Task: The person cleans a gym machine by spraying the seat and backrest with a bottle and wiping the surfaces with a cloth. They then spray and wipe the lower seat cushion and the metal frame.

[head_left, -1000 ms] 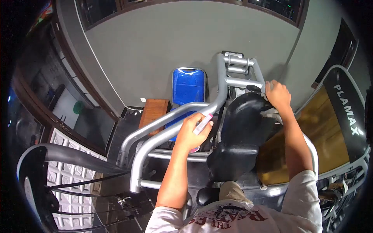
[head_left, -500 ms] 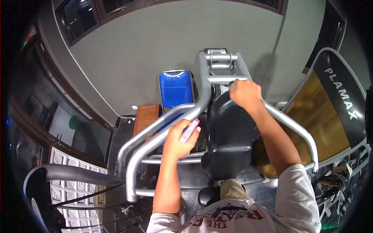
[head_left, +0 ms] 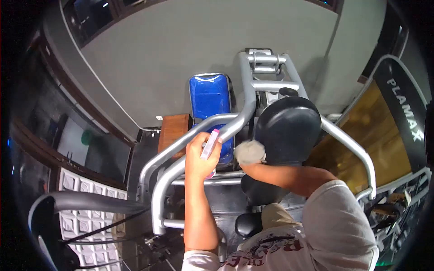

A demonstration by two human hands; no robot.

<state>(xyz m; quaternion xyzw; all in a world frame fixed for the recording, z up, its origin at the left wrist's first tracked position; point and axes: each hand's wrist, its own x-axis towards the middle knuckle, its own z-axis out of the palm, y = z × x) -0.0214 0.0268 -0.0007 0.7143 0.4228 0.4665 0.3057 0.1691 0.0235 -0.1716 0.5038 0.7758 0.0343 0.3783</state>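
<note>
My left hand (head_left: 201,154) is closed around a small clear bottle with a pink cap (head_left: 211,143), beside the silver tubular frame (head_left: 246,81) of a gym machine. Near the left edge of the black padded backrest (head_left: 288,128), a light grey-beige cloth (head_left: 250,152) bunches over my right hand (head_left: 245,165), hiding most of its fingers. Below the backrest is a black seat pad (head_left: 262,189). A small round black part (head_left: 288,92) shows at the top of the backrest.
Behind the frame stand a blue chair (head_left: 210,97) and a brown wooden box (head_left: 174,131) by the grey wall. A PLAMAX panel (head_left: 400,108) rises at the right. White patterned blocks (head_left: 83,192) and a thick dark bar (head_left: 97,202) lie at the left.
My right hand has come down and left from the top of the backrest, and the cloth now shows. My left hand has shifted slightly with the bottle. The view has moved a little.
</note>
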